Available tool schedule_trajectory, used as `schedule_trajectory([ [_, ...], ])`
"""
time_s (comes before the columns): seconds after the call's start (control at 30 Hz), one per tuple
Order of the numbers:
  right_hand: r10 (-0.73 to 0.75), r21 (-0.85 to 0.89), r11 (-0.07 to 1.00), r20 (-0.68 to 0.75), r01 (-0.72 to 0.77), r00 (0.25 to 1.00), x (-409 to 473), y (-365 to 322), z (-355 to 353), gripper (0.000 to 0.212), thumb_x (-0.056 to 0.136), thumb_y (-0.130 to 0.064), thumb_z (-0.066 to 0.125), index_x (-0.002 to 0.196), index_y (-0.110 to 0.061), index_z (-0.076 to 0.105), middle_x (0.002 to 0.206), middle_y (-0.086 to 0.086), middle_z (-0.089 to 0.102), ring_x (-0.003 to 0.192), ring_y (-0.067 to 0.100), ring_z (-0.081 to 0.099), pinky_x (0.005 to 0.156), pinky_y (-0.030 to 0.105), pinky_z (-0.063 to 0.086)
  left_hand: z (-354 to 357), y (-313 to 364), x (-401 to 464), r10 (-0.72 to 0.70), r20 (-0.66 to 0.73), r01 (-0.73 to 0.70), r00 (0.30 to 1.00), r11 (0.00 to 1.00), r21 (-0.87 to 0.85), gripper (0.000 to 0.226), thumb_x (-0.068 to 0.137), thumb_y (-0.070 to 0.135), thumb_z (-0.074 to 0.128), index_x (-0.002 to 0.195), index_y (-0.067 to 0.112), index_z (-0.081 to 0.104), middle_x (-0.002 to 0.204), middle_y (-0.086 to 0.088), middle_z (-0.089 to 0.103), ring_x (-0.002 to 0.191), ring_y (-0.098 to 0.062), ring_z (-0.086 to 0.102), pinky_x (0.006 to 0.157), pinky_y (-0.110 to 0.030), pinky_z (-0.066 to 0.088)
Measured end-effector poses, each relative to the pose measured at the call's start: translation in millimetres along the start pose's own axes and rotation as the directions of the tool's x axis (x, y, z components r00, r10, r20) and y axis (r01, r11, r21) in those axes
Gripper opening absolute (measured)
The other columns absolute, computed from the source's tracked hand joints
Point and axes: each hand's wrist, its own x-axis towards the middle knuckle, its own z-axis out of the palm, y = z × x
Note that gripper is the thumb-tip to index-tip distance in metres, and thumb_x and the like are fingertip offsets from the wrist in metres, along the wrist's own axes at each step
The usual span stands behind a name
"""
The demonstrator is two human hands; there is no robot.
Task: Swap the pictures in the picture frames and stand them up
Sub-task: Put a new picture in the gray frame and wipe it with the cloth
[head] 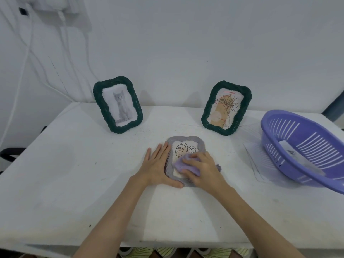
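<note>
Lying flat at the centre of the frame, a grey woven picture frame (193,141) with a leaf drawing (183,149) is seen on the white bench (74,183). Nearest the camera, two bare forearms are extended from the lower edge toward it. The left hand (158,168) is laid flat, its fingers (161,152) straight and released, pressed against the left edge of the grey frame, with the thumb set along the frame's near edge. The right hand (202,169) is placed on the lower right part of the same frame, and a lilac cloth (181,163) is grasped under its curled fingers (191,162) and held against the picture.

To the right of the frame, a purple slatted basket (305,146) is tilted on the bench, with papers (290,151) held inside it; more white sheets (255,155) are spread beneath its near left side.

Farther back, two dark green woven frames are stood upright near the bench's far edge, well apart from each other. A grey cat picture is shown in the left green frame (117,104), in the upper left of the middle ground. A line drawing of a plant on a tan ground is shown in the right green frame (226,108). Behind them a white wall (186,43) is seen, with white cables (28,53) hung down at the upper left of the frame.
</note>
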Motion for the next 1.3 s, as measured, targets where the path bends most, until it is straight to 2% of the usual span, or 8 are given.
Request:
schedule_trajectory([
  [0.1, -0.072, -0.011, 0.997, 0.008, 0.072, 0.997, -16.9, 7.3, -16.4, 0.027, 0.081, -0.043, 0.055, 0.1, -0.029, 0.069, 0.107, -0.002, 0.062, 0.089, 0.018, 0.048, 0.082, 0.023, 0.037, -0.2, -0.6, 0.5, 0.001, -0.006, -0.001, 1.0, 1.0, 0.01, 0.144, 0.036, 0.089, 0.047, 0.146, 0.02, -0.017, 0.154, 0.009, -0.019, 0.141, -0.008, -0.02, 0.115, -0.043, -0.014],
  [0.33, 0.049, -0.032, 0.998, -0.021, -0.05, 0.999, -0.8, 28.8, -14.8, 0.041, 0.079, -0.044, 0.055, 0.105, -0.016, 0.07, 0.096, 0.006, 0.063, 0.085, 0.019, 0.047, 0.072, 0.038, 0.047, -1.2, 0.3, 0.0, -0.008, 0.001, 0.008, 1.0, 1.0, -0.003, 0.146, 0.033, 0.09, 0.045, 0.146, 0.02, -0.016, 0.154, 0.009, -0.019, 0.14, -0.007, -0.02, 0.115, -0.042, -0.015],
  [0.57, -0.124, 0.08, 0.989, 0.015, 0.123, 0.992, -28.0, 22.4, -15.8, 0.041, 0.088, -0.051, 0.045, 0.099, -0.022, 0.072, 0.091, -0.004, 0.063, 0.076, 0.009, 0.035, 0.07, 0.02, 0.032, -1.7, 0.3, 0.8, -0.004, -0.02, 0.004, 1.0, 1.0, -0.004, 0.145, 0.032, 0.089, 0.044, 0.146, 0.021, -0.015, 0.155, 0.01, -0.017, 0.141, -0.007, -0.018, 0.115, -0.041, -0.014],
  [0.77, 0.008, -0.114, 0.993, -0.121, -0.022, 0.993, 12.7, 41.0, -6.9, 0.024, 0.069, -0.011, 0.077, 0.093, -0.015, 0.073, 0.083, 0.001, 0.068, 0.068, 0.022, 0.045, 0.058, 0.035, 0.044, -3.5, 0.2, 0.4, -0.004, 0.003, 0.005, 1.0, 1.0, -0.018, 0.145, 0.033, 0.089, 0.046, 0.146, 0.021, -0.016, 0.154, 0.01, -0.018, 0.14, -0.006, -0.019, 0.115, -0.041, -0.016],
  [0.9, 0.059, -0.144, 0.986, -0.182, -0.086, 0.982, 36.4, 23.2, 6.4, 0.024, 0.07, -0.018, 0.074, 0.093, -0.021, 0.073, 0.086, 0.001, 0.07, 0.069, 0.032, 0.053, 0.06, 0.034, 0.036, -2.9, 1.4, 0.0, -0.018, -0.002, 0.018, 1.0, 0.999, -0.035, 0.146, 0.032, 0.088, 0.048, 0.147, 0.021, -0.013, 0.154, 0.012, -0.016, 0.14, -0.004, -0.019, 0.115, -0.041, -0.015],
  [1.03, -0.028, -0.149, 0.989, -0.112, 0.011, 0.993, 7.5, 12.2, 5.3, 0.028, 0.074, -0.031, 0.065, 0.102, -0.028, 0.069, 0.091, -0.004, 0.068, 0.077, 0.025, 0.052, 0.064, 0.034, 0.039, -3.2, 1.6, 0.0, -0.022, -0.003, 0.022, 1.0, 0.999, -0.026, 0.147, 0.03, 0.088, 0.046, 0.147, 0.019, -0.013, 0.155, 0.012, -0.015, 0.141, -0.005, -0.017, 0.116, -0.04, -0.014],
  [1.13, -0.108, -0.196, 0.977, -0.104, 0.086, 0.989, -9.4, 19.0, -5.6, 0.031, 0.07, -0.02, 0.073, 0.1, -0.028, 0.07, 0.09, -0.005, 0.069, 0.069, 0.025, 0.051, 0.06, 0.033, 0.039, -3.1, 1.1, 0.7, -0.018, -0.012, 0.018, 1.0, 1.0, -0.023, 0.147, 0.03, 0.088, 0.046, 0.147, 0.02, -0.013, 0.155, 0.011, -0.015, 0.141, -0.005, -0.017, 0.116, -0.04, -0.014],
  [1.3, 0.069, -0.225, 0.969, -0.128, -0.097, 0.989, 32.9, 32.5, -0.3, 0.03, 0.069, -0.012, 0.077, 0.098, -0.021, 0.073, 0.091, 0.002, 0.072, 0.069, 0.029, 0.051, 0.061, 0.032, 0.033, -3.1, 0.8, 0.7, -0.025, -0.002, 0.025, 1.0, 0.999, -0.03, 0.149, 0.032, 0.088, 0.049, 0.146, 0.018, -0.014, 0.155, 0.011, -0.014, 0.141, -0.004, -0.017, 0.116, -0.04, -0.014],
])
